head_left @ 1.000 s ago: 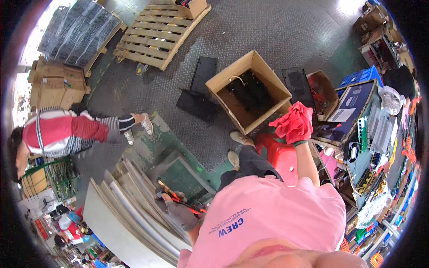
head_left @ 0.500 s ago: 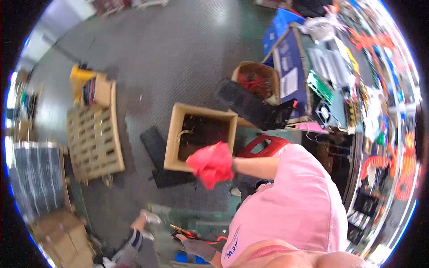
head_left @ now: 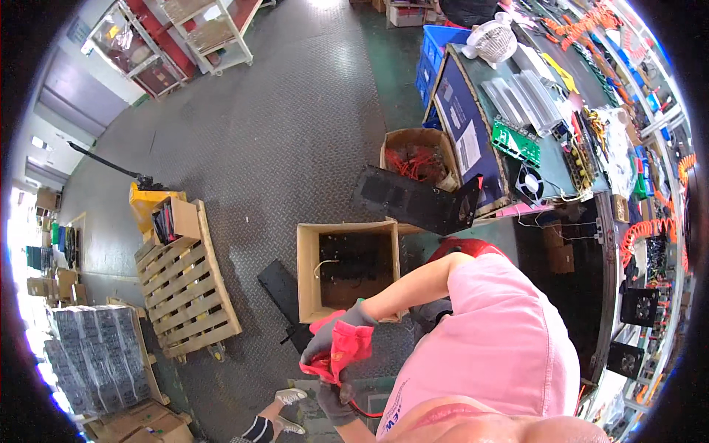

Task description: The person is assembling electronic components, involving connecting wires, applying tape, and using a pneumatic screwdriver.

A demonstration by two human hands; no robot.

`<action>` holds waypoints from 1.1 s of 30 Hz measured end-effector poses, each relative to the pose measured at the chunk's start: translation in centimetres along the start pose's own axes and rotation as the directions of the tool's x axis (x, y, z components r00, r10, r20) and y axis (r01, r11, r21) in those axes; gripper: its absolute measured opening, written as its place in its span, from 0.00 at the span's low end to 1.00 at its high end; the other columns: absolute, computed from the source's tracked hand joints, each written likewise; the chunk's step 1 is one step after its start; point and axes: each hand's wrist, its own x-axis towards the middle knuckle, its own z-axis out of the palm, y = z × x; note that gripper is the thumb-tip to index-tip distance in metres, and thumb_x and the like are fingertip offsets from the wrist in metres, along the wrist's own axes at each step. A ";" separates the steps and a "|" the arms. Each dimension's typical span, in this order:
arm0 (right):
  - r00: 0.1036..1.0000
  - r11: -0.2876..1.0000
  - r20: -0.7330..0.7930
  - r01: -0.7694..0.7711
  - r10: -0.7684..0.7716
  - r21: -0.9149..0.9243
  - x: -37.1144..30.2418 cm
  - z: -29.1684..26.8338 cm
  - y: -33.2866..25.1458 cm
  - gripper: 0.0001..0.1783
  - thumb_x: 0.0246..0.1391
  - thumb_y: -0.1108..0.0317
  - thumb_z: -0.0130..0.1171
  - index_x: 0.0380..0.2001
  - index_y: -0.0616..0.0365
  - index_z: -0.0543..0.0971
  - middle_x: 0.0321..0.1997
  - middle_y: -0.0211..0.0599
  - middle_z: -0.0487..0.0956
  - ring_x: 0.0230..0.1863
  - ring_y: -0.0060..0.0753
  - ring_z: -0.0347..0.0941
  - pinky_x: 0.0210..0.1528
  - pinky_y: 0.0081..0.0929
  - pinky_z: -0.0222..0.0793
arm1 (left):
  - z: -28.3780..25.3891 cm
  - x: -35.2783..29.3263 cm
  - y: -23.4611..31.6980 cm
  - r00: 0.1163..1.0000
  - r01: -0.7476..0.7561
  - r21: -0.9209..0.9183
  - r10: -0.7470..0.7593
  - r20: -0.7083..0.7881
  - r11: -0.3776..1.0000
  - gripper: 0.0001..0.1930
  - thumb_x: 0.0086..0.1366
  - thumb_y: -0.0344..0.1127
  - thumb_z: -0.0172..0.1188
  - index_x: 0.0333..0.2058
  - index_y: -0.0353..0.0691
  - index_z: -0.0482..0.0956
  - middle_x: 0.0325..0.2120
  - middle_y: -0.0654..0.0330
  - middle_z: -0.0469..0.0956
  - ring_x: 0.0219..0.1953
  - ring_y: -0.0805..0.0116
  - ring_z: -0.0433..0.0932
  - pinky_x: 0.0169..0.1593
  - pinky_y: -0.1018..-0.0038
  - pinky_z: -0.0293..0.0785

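Note:
My right hand (head_left: 323, 345), in a grey glove, is closed on a bunched red cloth (head_left: 350, 341) just in front of an open cardboard box (head_left: 307, 269). Close below it, my left hand (head_left: 337, 404) wears a grey glove too, fingers curled, and a red cord (head_left: 363, 411) shows beside it. What lies in the left fingers is mostly hidden. Inside the box are dark contents and a pale looped strip. Left of the box, on the floor, lies a flat black panel (head_left: 283, 294).
A black metal chassis part (head_left: 413, 196) leans by a carton of red cables (head_left: 413, 162). A cluttered workbench (head_left: 487, 81) runs along the right. At left stand a wooden pallet (head_left: 188, 295) on a yellow pallet truck (head_left: 142, 207) and a wrapped stack (head_left: 96, 354). Another person's shoes (head_left: 291, 397) show below.
The right hand has come down from the box's near edge to the left hand, carrying the red cloth. The black-and-orange tool seen at the left hand is no longer visible. The view has shifted.

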 end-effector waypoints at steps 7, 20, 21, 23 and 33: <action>0.996 0.954 0.074 0.069 -0.050 -0.291 0.8 1.5 0.2 0.17 0.44 0.66 0.59 0.38 0.60 0.72 0.37 0.44 0.76 0.41 0.41 0.74 0.42 0.34 0.67 | 5.6 -1.7 -0.3 0.958 -0.113 0.027 0.116 -0.261 0.993 0.27 0.62 0.46 0.56 0.54 0.35 0.65 0.47 0.51 0.73 0.42 0.62 0.76 0.34 0.74 0.75; 0.965 0.983 0.201 -0.179 0.169 0.034 1.2 5.4 3.0 0.18 0.52 0.61 0.59 0.42 0.60 0.74 0.42 0.43 0.77 0.43 0.38 0.74 0.45 0.32 0.68 | 14.6 -3.2 -2.2 0.553 -0.223 0.372 0.431 -0.713 0.901 0.21 0.65 0.43 0.54 0.53 0.38 0.68 0.41 0.60 0.77 0.27 0.79 0.73 0.23 0.82 0.67; 0.964 0.983 0.202 -0.183 0.176 0.020 1.4 5.9 2.9 0.17 0.52 0.61 0.60 0.42 0.59 0.74 0.41 0.42 0.77 0.42 0.37 0.74 0.45 0.30 0.68 | 14.5 -4.2 -2.2 0.590 -0.160 0.330 0.358 -0.724 0.930 0.18 0.66 0.43 0.52 0.51 0.40 0.69 0.38 0.63 0.76 0.23 0.81 0.70 0.20 0.83 0.62; 0.953 0.977 0.221 -0.214 0.209 0.000 1.3 7.1 3.3 0.17 0.51 0.61 0.61 0.42 0.58 0.74 0.40 0.43 0.78 0.40 0.36 0.75 0.45 0.29 0.68 | 14.5 -6.4 -3.0 0.538 -0.178 0.279 0.331 -0.775 0.944 0.15 0.67 0.42 0.51 0.49 0.42 0.70 0.34 0.67 0.76 0.19 0.83 0.66 0.17 0.83 0.57; 0.925 0.914 0.170 -0.368 0.340 0.173 2.7 17.2 6.7 0.15 0.53 0.65 0.61 0.41 0.61 0.74 0.35 0.30 0.76 0.37 0.21 0.70 0.44 0.22 0.66 | 9.2 -11.2 -10.5 -0.084 0.117 0.939 0.946 -0.314 0.323 0.16 0.59 0.32 0.58 0.45 0.37 0.67 0.34 0.53 0.73 0.33 0.55 0.76 0.37 0.65 0.74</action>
